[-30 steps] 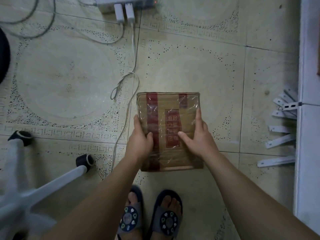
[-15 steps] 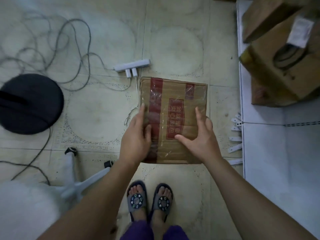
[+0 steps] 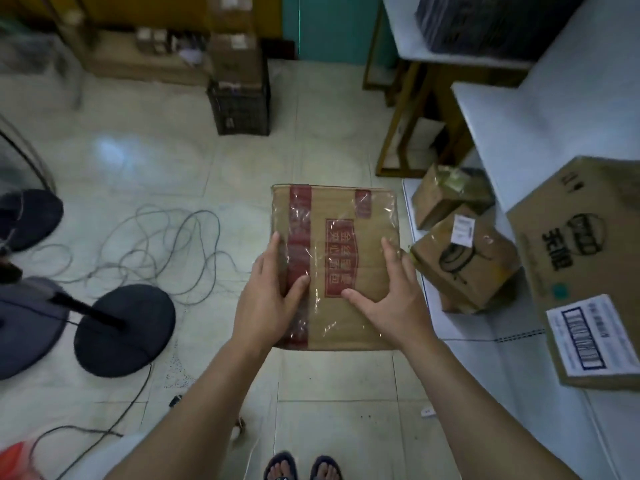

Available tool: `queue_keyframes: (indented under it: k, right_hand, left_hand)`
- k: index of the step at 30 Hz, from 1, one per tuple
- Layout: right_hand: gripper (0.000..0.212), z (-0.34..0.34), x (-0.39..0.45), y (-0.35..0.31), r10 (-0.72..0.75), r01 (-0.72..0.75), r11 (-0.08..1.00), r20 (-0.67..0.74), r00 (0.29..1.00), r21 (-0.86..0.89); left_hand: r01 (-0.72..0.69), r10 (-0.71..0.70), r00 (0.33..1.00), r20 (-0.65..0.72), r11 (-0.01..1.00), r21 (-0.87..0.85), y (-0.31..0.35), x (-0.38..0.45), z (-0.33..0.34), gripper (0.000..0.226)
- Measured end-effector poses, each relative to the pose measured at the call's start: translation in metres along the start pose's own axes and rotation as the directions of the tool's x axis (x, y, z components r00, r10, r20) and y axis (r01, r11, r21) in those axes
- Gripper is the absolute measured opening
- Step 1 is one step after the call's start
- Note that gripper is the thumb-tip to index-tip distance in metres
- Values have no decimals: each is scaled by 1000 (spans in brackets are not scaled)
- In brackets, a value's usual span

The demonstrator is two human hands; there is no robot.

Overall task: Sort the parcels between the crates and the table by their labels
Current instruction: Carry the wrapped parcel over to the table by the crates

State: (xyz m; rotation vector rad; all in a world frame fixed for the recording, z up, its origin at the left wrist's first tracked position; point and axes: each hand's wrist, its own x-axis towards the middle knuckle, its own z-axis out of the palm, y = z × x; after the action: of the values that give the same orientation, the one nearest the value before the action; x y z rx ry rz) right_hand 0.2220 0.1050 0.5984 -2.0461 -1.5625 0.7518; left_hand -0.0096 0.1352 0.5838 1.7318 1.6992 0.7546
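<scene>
I hold a flat brown cardboard parcel point(image 3: 341, 237) with red tape and a red printed label in front of me, above the floor. My left hand point(image 3: 268, 299) grips its left edge and my right hand point(image 3: 394, 299) grips its right side, thumbs on top. A white table point(image 3: 540, 133) stands to the right. On it lie a large labelled box point(image 3: 588, 271) and two smaller taped parcels point(image 3: 464, 261), point(image 3: 446, 195). A black crate point(image 3: 242, 105) with stacked boxes point(image 3: 235, 57) stands on the floor at the back.
Two round black fan bases point(image 3: 124, 329), point(image 3: 27, 218) and loose cables point(image 3: 162, 247) cover the floor on the left. A wooden frame point(image 3: 408, 116) stands beside the table. More boxes point(image 3: 149, 53) line the back wall. My sandalled feet point(image 3: 301, 465) show at the bottom.
The parcel has risen from near the floor to chest height in both hands. My view has lifted, so the table, the crate and the back of the room have come into sight.
</scene>
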Motion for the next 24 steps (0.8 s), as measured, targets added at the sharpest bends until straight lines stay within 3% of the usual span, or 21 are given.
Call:
queue_keyframes:
  k: [12, 24]
  right_hand:
    - [120, -120, 17, -124, -86, 83, 996, -127, 988, -32]
    - [120, -195, 159, -118, -133, 136, 991, -176, 975, 2]
  left_hand:
    - [-190, 194, 979, -56, 979, 70, 129, 64, -123, 100]
    - [-233, 232, 972, 15, 972, 34, 216, 186, -100, 113]
